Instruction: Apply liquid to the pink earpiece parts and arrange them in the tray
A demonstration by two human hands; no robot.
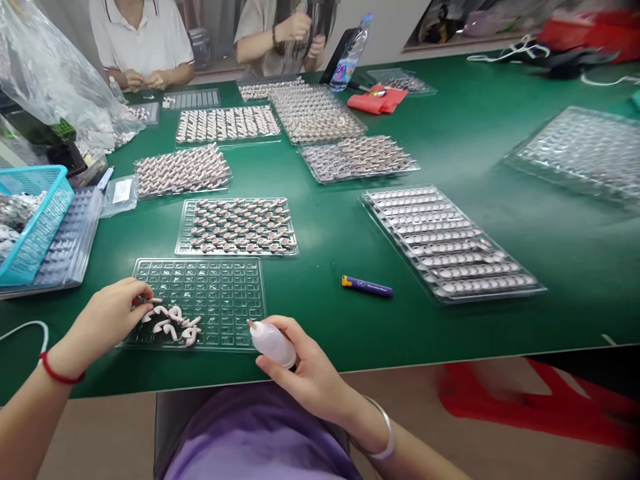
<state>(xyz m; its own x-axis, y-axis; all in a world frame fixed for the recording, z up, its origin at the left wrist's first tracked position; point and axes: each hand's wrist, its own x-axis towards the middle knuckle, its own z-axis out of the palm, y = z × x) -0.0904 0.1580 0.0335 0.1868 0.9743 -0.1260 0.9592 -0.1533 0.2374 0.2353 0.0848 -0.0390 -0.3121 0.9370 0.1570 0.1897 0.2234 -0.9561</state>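
Observation:
My left hand (117, 308), a red band at its wrist, pinches a small pinkish-white part (156, 301) between thumb and fingertips. Just beside it, several loose curved parts of the same colour (170, 329) lie on the lower left of a clear plastic tray (230, 293) with rows of small pockets. My right hand (305, 367) is wrapped round a small translucent squeeze bottle (273, 343) over the tray's lower right corner. The bottle's narrow tip points up and left. Beyond the tray, another clear tray (185, 230) carries rows of pinkish parts.
More filled trays (450, 247) stand on the green table (325, 233). A purple lighter (367, 287) lies right of centre. At left is a blue basket (50, 220); at the back, a water bottle (350, 57) and two people (143, 40). A red stool (480, 400) is below right.

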